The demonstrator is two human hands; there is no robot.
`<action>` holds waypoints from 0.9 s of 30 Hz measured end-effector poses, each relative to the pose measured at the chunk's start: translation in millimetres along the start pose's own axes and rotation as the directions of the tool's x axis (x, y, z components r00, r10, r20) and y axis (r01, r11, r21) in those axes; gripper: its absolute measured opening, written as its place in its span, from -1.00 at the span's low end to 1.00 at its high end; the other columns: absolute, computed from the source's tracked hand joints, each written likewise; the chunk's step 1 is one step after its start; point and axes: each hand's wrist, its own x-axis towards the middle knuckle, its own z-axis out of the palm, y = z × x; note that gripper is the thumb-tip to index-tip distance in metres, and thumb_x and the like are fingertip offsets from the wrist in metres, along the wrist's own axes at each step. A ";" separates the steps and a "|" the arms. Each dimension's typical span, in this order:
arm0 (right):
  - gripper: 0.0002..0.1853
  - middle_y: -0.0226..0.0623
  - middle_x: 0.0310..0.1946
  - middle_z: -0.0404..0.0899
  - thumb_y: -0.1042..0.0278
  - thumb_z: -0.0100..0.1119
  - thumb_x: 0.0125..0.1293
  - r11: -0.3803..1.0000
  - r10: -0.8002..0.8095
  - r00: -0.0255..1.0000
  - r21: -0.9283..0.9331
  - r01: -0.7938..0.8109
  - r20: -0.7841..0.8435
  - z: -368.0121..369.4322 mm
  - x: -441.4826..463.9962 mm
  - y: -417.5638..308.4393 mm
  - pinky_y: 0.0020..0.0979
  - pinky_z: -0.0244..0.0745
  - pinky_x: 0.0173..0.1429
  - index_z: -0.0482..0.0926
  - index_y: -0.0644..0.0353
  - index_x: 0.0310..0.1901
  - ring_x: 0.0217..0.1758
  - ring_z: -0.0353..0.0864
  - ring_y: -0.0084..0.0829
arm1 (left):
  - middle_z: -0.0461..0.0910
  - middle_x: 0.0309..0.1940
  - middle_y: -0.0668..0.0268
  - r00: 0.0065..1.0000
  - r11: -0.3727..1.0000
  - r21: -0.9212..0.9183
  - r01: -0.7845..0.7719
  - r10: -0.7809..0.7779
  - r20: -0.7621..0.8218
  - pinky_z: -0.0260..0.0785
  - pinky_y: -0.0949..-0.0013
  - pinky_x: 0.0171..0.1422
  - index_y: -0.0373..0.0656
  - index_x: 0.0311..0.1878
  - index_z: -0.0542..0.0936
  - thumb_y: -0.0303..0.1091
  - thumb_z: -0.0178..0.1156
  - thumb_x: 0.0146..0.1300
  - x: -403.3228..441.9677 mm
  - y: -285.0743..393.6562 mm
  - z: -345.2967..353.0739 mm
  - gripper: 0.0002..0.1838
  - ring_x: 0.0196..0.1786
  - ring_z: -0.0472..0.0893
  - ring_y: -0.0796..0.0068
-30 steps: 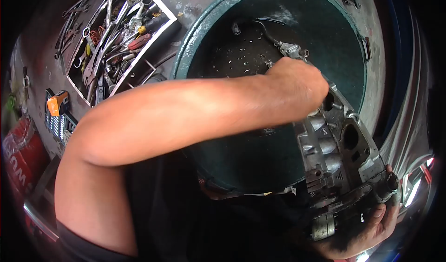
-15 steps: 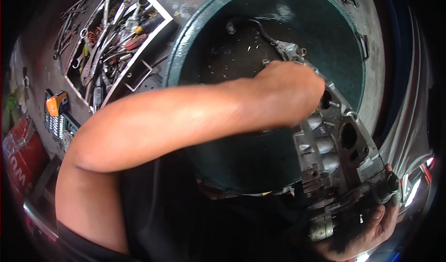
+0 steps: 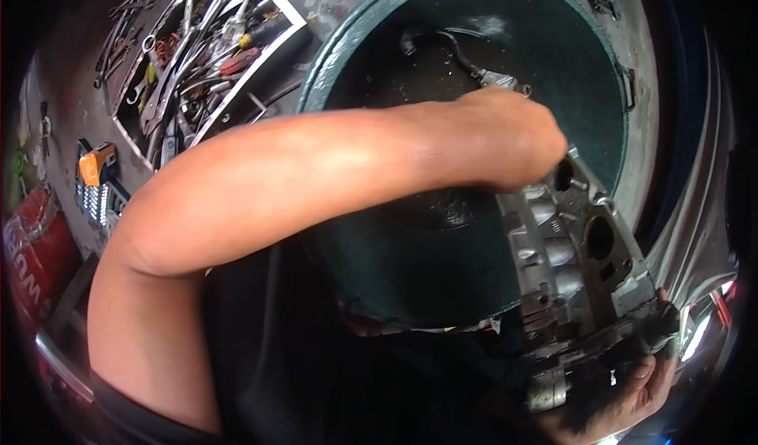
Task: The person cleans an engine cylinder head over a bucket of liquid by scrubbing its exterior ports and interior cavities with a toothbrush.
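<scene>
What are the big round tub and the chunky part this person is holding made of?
The tub looks like green plastic, perhaps painted metal: smooth and glossy-edged. The chunky part seems cast metal, maybe aluminium: silvery-grey, mostly dull, with moulded-looking contours.

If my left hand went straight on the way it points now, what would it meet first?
Your left hand would probably meet the tub wall at the picture's right. Depth is unclear, so it may brush the nearby metal part first.
</scene>
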 end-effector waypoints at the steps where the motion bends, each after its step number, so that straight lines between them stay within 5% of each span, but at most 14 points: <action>1: -0.49 -0.07 0.06 0.59 0.16 0.13 0.42 1.000 -0.002 1.000 0.002 0.002 0.003 -2.1 3.6 -0.5 -0.37 0.37 0.26 0.44 0.42 0.22 0.10 0.55 -0.37 | 0.69 -0.17 0.02 0.998 0.998 0.063 -0.001 -0.003 0.058 0.55 0.14 -0.01 -0.31 -0.21 0.68 -0.53 0.21 0.05 12.4 1.5 1.5 -0.79 -0.07 0.68 0.07; 3: -0.49 -0.07 0.06 0.59 0.16 0.13 0.42 1.000 -0.012 1.000 -0.006 0.012 0.004 -6.5 6.6 2.1 -0.37 0.38 0.26 0.44 0.42 0.22 0.10 0.55 -0.37 | 0.69 -0.13 0.10 0.985 0.988 0.148 0.032 -0.056 0.166 0.55 0.18 0.00 -0.26 -0.19 0.69 -0.53 0.20 0.06 18.3 1.9 -9.1 -0.77 -0.08 0.68 0.08; 6: -0.49 -0.07 0.06 0.58 0.16 0.13 0.42 0.999 -0.033 0.999 -0.036 0.033 0.002 -18.8 14.2 5.0 -0.36 0.38 0.25 0.44 0.42 0.22 0.09 0.55 -0.37 | 0.69 -0.17 0.05 0.996 0.988 0.152 -0.003 -0.011 0.093 0.55 0.17 -0.03 -0.28 -0.21 0.69 -0.54 0.18 0.06 16.9 6.3 -10.5 -0.79 -0.08 0.68 0.06; 10: -0.49 -0.07 0.06 0.58 0.15 0.13 0.42 0.999 -0.027 1.000 -0.028 0.027 -0.007 -17.9 15.7 4.4 -0.36 0.38 0.25 0.44 0.42 0.22 0.09 0.55 -0.37 | 0.66 -0.28 -0.12 0.987 0.982 -0.103 0.158 -0.158 0.011 0.54 0.09 -0.03 -0.37 -0.29 0.66 -0.58 0.16 0.01 2.3 -7.8 17.4 -0.82 -0.10 0.67 -0.05; 14: -0.48 -0.07 0.06 0.58 0.15 0.13 0.42 0.999 -0.031 0.999 -0.037 0.030 -0.015 -18.5 10.6 8.8 -0.36 0.38 0.25 0.44 0.42 0.22 0.09 0.55 -0.36 | 0.65 -0.25 -0.14 0.969 0.968 -0.141 0.208 -0.224 -0.102 0.52 0.03 0.01 -0.36 -0.23 0.65 -0.54 0.12 0.05 17.2 -41.7 64.7 -0.78 -0.09 0.66 -0.09; 19: -0.48 -0.06 0.06 0.58 0.15 0.13 0.41 0.999 -0.023 1.000 -0.035 0.023 -0.003 -22.4 12.8 9.5 -0.36 0.38 0.24 0.44 0.43 0.22 0.09 0.55 -0.36 | 0.66 -0.20 -0.08 0.958 0.955 -0.111 0.274 -0.281 -0.062 0.50 0.02 0.06 -0.25 -0.17 0.67 -0.50 0.10 0.07 38.5 -61.1 60.3 -0.74 -0.05 0.65 -0.07; 27: -0.47 -0.06 0.06 0.58 0.14 0.14 0.41 0.998 -0.017 1.000 -0.057 0.017 0.003 -19.0 12.9 13.0 -0.35 0.38 0.24 0.44 0.43 0.22 0.09 0.55 -0.35 | 0.67 -0.25 -0.05 0.975 0.973 -0.133 0.188 -0.201 -0.097 0.50 0.07 0.08 -0.26 -0.25 0.68 -0.46 0.14 0.04 35.9 -63.7 57.2 -0.79 -0.05 0.66 -0.03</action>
